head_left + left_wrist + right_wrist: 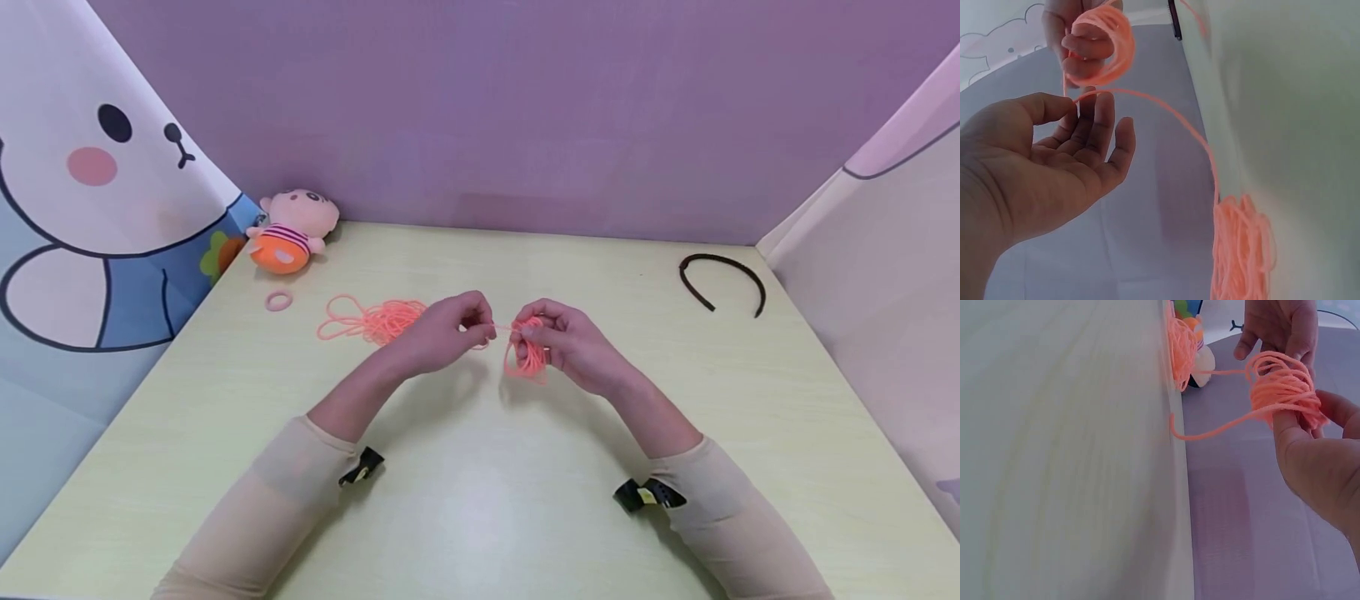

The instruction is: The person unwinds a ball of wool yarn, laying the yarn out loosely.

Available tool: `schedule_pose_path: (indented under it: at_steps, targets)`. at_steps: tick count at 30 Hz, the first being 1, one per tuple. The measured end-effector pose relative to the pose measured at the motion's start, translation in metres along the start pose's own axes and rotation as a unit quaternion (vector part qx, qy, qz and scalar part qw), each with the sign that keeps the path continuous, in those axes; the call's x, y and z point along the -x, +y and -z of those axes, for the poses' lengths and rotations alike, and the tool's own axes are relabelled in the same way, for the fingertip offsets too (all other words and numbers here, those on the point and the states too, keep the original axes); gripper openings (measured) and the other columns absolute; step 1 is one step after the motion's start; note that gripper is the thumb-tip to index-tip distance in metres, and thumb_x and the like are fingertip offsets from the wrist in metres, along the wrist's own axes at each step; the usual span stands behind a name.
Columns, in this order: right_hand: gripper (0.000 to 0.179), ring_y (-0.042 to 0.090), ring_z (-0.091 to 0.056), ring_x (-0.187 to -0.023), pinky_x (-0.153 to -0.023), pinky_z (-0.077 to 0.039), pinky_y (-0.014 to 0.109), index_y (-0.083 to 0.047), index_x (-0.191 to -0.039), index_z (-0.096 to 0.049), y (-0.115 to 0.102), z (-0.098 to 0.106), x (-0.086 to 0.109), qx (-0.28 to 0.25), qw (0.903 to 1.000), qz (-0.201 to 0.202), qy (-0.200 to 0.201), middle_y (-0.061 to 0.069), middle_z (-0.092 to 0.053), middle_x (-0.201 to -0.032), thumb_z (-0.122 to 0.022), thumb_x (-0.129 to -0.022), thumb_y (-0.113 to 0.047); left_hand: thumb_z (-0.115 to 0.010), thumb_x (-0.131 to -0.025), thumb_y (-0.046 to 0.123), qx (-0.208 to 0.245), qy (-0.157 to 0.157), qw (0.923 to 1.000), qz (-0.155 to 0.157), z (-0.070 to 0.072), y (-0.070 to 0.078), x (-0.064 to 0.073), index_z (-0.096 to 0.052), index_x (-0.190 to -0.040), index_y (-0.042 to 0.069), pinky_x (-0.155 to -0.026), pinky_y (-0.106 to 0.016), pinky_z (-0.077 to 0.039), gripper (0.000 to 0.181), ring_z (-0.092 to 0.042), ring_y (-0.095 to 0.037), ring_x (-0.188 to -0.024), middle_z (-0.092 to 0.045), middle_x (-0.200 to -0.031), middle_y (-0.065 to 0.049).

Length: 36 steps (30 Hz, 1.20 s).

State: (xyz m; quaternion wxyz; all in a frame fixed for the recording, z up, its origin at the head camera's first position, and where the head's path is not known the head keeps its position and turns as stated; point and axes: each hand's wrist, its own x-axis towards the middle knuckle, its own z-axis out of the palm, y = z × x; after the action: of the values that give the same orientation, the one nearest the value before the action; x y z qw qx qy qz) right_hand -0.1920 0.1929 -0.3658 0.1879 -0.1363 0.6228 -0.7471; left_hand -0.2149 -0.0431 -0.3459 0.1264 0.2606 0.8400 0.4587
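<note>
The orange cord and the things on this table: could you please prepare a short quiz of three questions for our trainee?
1. True or false: in the head view, the pink ring lies nearer to the doll than to the black band.
2. Fill the gap: the left hand pinches a single ____ that leads to the loose pile.
3. The right hand holds: (a) the doll; (b) a coil; (c) the pink ring.

Key: 1. True. 2. Strand. 3. (b).

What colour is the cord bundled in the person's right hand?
The cord is coral, a pinkish orange; the right wrist view shows it best.
</note>
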Motion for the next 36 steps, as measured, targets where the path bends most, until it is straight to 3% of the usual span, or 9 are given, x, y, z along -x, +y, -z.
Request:
schedule_pose_path:
  at_steps: [6, 9, 16, 22, 29, 32, 36]
  targets:
    - [0.011, 0.016, -0.068, -0.08, -0.073, -0.058, 0.03, 0.001, -0.113, -0.055, 0.0, 0.0, -0.003, -0.01, 0.9975, -0.001, 0.07, 0.009, -0.069, -0.095, -0.054, -0.102, 0.001, -0.056, -0.103, 0.011, 0.008, 0.022, 0.9997, 0.011, 0.02, 0.0, 0.002, -0.057, -0.097, 0.009, -0.072, -0.038, -0.05, 0.006, -0.066, -0.026, -0.091, -0.068, -0.093, -0.005]
    - [0.011, 0.016, -0.069, -0.079, -0.077, -0.059, 0.032, 0.002, -0.113, -0.055, 0.0, 0.001, -0.002, -0.026, 0.9967, 0.003, 0.077, 0.009, -0.07, -0.094, -0.054, -0.102, 0.002, -0.055, -0.103, 0.009, 0.017, 0.034, 0.999, 0.021, 0.031, -0.004, 0.003, -0.056, -0.098, 0.007, -0.077, -0.038, -0.051, 0.005, -0.066, -0.028, -0.091, -0.068, -0.095, -0.009]
    - [0.015, 0.018, -0.069, -0.083, -0.084, -0.058, 0.033, 0.003, -0.115, -0.054, 0.001, 0.004, -0.002, -0.052, 0.993, 0.027, 0.103, 0.009, -0.068, -0.095, -0.058, -0.101, 0.0, -0.055, -0.102, 0.008, 0.031, 0.054, 0.9962, 0.061, 0.052, -0.014, 0.003, -0.055, -0.1, 0.003, -0.089, -0.052, -0.051, 0.006, -0.064, -0.038, -0.098, -0.066, -0.099, -0.016]
    - [0.013, 0.017, -0.069, -0.085, -0.084, -0.057, 0.031, 0.0, -0.114, -0.054, -0.001, 0.006, -0.003, -0.131, 0.9775, 0.045, 0.159, 0.009, -0.065, -0.097, -0.055, -0.102, 0.002, -0.052, -0.103, 0.007, 0.027, 0.04, 0.9949, 0.089, 0.059, -0.023, 0.004, -0.053, -0.098, 0.002, -0.082, -0.049, -0.05, 0.007, -0.061, -0.039, -0.097, -0.064, -0.104, -0.023]
    - [0.009, 0.016, -0.064, -0.078, -0.072, -0.057, 0.023, -0.003, -0.108, -0.056, -0.006, 0.007, -0.004, -0.207, 0.9556, 0.057, 0.201, 0.01, -0.064, -0.096, -0.053, -0.102, 0.003, -0.05, -0.095, 0.003, -0.029, 0.014, 0.9919, 0.123, 0.064, -0.03, 0.006, -0.052, -0.096, 0.004, -0.07, -0.038, -0.047, 0.003, -0.058, -0.035, -0.089, -0.059, -0.095, -0.015]
    - [0.008, 0.016, -0.063, -0.078, -0.071, -0.056, 0.023, -0.002, -0.109, -0.056, -0.007, 0.007, -0.005, -0.213, 0.9544, 0.055, 0.202, 0.011, -0.063, -0.096, -0.053, -0.103, 0.002, -0.049, -0.094, 0.003, -0.043, 0.028, 0.9889, 0.14, 0.068, -0.032, 0.006, -0.053, -0.097, 0.003, -0.066, -0.034, -0.044, 0.005, -0.056, -0.031, -0.086, -0.057, -0.096, -0.014]
    - [0.008, 0.016, -0.063, -0.077, -0.069, -0.056, 0.023, -0.002, -0.11, -0.055, -0.006, 0.008, -0.005, -0.202, 0.9569, 0.045, 0.204, 0.01, -0.064, -0.093, -0.05, -0.104, 0.001, -0.048, -0.098, 0.005, -0.037, 0.08, 0.9824, 0.165, 0.077, -0.034, 0.007, -0.054, -0.104, 0.001, -0.064, -0.031, -0.045, 0.008, -0.058, -0.032, -0.091, -0.061, -0.102, -0.018]
